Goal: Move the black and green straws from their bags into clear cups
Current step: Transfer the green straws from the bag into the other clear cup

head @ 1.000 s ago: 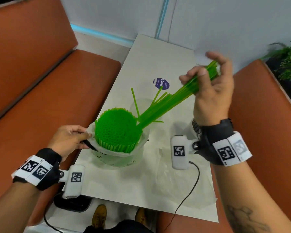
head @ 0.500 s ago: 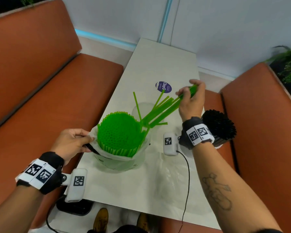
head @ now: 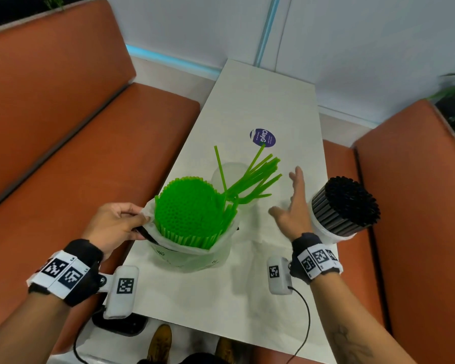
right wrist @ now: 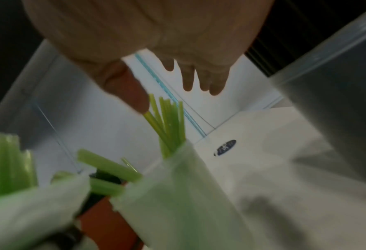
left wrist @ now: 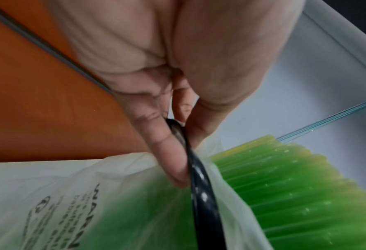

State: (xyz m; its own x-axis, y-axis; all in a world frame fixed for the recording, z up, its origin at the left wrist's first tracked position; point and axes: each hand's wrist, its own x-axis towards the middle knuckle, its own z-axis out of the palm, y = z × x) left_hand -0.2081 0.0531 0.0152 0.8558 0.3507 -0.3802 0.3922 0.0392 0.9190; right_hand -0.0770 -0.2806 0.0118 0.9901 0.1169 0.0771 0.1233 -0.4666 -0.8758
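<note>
The bag [head: 192,254] of green straws [head: 187,206] stands upright near the front of the white table [head: 263,95], so I'll place everything off that. It's a cloudy plastic bag with black printing on the side, packed tight with straws that poke out of the top.

Left hand [head: 113,223] is at the bag's left rim, fingers [left wrist: 169,155] curled and pinching the plastic edge together with a black band [left wrist: 201,186] that runs along the rim. The left wrist view shows that pinch up close, thumb on one side, fingertip on the other.

Just behind the bag sits a clear cup [head: 227,169] with a loose bunch of green straws, the cup straws [head: 258,177], leaning out to the right and fanned a bit, plus one standing nearly straight up.

Right hand [head: 293,208] is to the right of the bag, beside those leaning straws, with fingers straight and spread and nothing in it. In the right wrist view the thumb tip looks right at the end of one straw, but it's blurry and I can't tell if it actually touches.

Further right of the bag, at the table's right edge, there's a second cup [head: 326,228] crammed with black straws [head: 350,200], tilted toward the camera.

Beyond the bag, past the clear cup, a round purple sticker [head: 262,137] is on the tabletop. Orange bench seats [head: 63,153] run down both sides.
</note>
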